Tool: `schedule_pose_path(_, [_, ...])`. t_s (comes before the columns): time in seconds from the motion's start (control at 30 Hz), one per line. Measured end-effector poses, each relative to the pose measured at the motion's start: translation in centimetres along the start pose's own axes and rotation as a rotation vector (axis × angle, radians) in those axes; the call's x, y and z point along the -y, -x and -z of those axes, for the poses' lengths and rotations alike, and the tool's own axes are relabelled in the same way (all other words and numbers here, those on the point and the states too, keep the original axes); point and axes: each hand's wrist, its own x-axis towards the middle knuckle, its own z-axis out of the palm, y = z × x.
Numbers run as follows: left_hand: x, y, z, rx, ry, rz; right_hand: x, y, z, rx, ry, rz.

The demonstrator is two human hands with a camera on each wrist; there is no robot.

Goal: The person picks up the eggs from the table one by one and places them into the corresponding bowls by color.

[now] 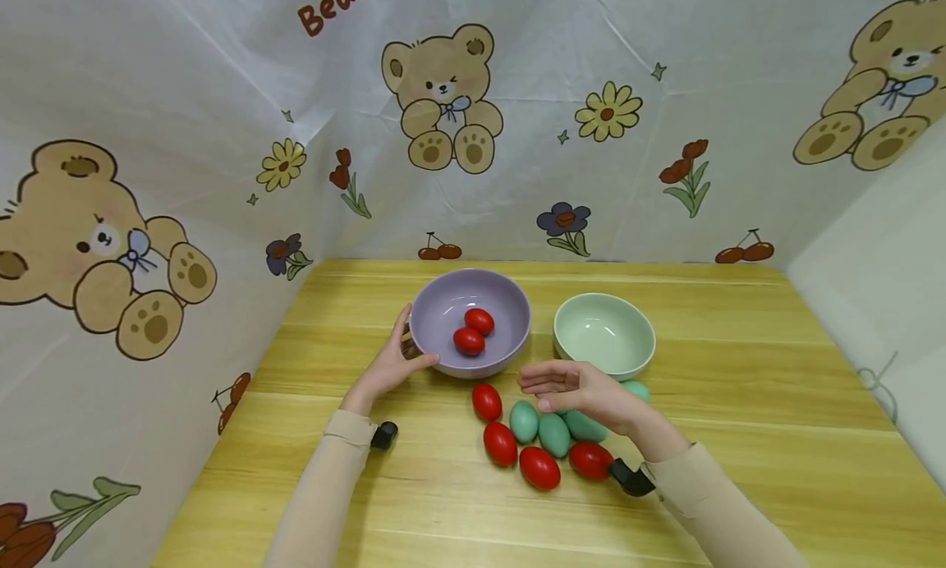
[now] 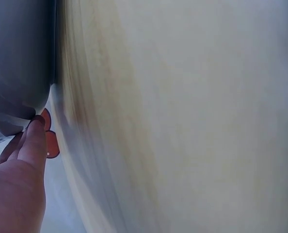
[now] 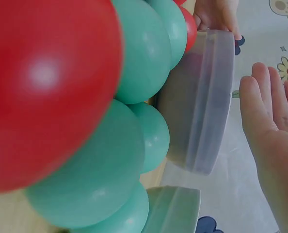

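Two red eggs (image 1: 469, 341) lie in the purple bowl (image 1: 443, 305) on the tabletop (image 1: 443, 486). Left hand (image 1: 386, 371): reaches in from the side, grasping the bowl, thumb at the near rim, fingers along the outer wall. Right hand (image 1: 584, 391): released, fingers extended close together (nothing held), raised over the green eggs (image 1: 524, 422). Pale green bowl (image 1: 604, 330) stands beside the purple one.

The purple bowl (image 1: 506, 326) and red eggs (image 1: 539, 468) look glossy, the table (image 1: 443, 502) wooden.

The bright tabletop (image 2: 183, 121) blurs in the left wrist view
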Motion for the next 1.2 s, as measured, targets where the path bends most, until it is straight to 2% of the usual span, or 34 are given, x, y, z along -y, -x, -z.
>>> schedule_pose_path(0.2, [-0.1,0.0,-0.1,0.005,0.009,-0.002,-0.4,2.1,-0.3,-0.001,-0.002,0.004])
schedule_pose_path(0.43, [-0.2,0.0,-0.1,-0.003,0.002,-0.016,-1.4,4.3,-0.1,-0.027,0.06,-0.023])
schedule_pose_path(0.67, [0.1,-0.1,-0.1,-0.003,-0.008,-0.021,-2.4,6.3,0.2,-0.021,0.064,0.005])
schedule_pose_path(0.9, [0.1,0.0,-0.1,0.001,0.013,-0.029,-3.2,7.8,0.4,-0.089,0.067,-0.034])
schedule_pose_path(1.2, [0.1,0.0,-0.1,0.0,0.012,-0.023,-4.0,9.4,0.3,-0.149,0.114,-0.018])
